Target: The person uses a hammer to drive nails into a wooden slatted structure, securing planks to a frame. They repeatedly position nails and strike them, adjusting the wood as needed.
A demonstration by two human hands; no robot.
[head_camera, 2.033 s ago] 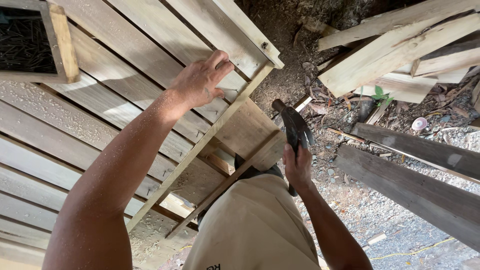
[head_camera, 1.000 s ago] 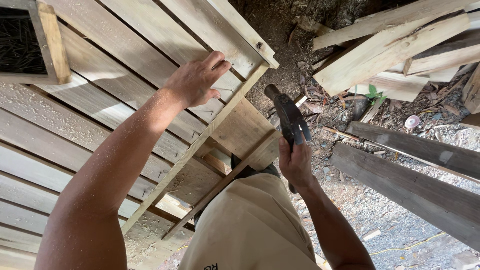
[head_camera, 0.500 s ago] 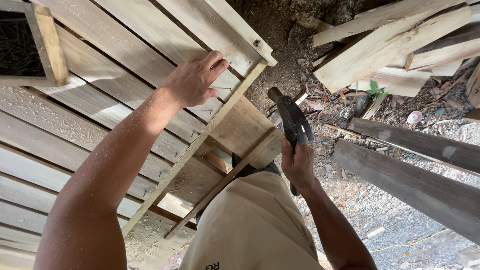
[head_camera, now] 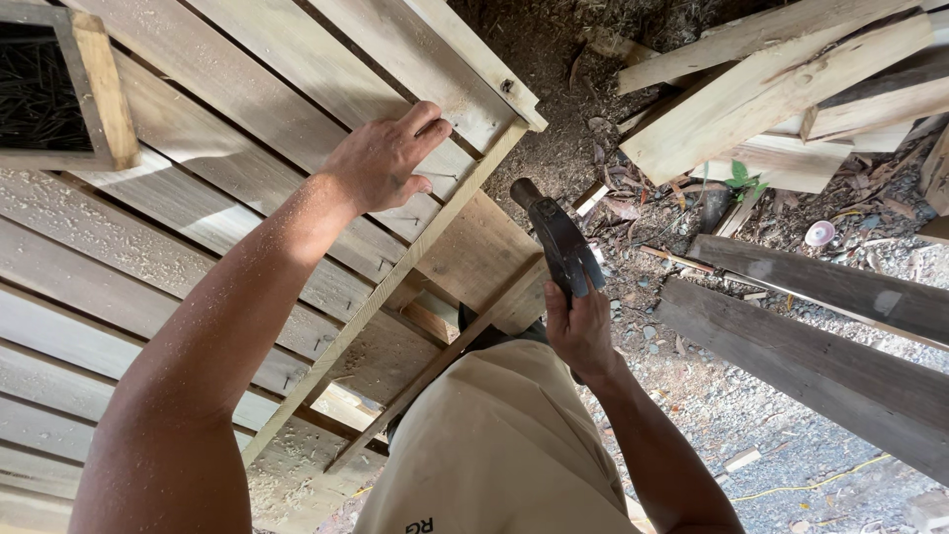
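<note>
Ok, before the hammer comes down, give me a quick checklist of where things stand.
1. Hammer gripped: ok, right hand is wrapped around the handle, head raised.
2. Work steadied: ok, left hand lies flat on the slat panel.
3. Nail in place: cannot tell, a thin nail seems to lie by the fingertips, too small to judge.
4. Fingers away from the strike point: cannot tell, they are close to the thin strip.
5. Nail supply: ok, wooden box of nails rests on the panel.
</note>
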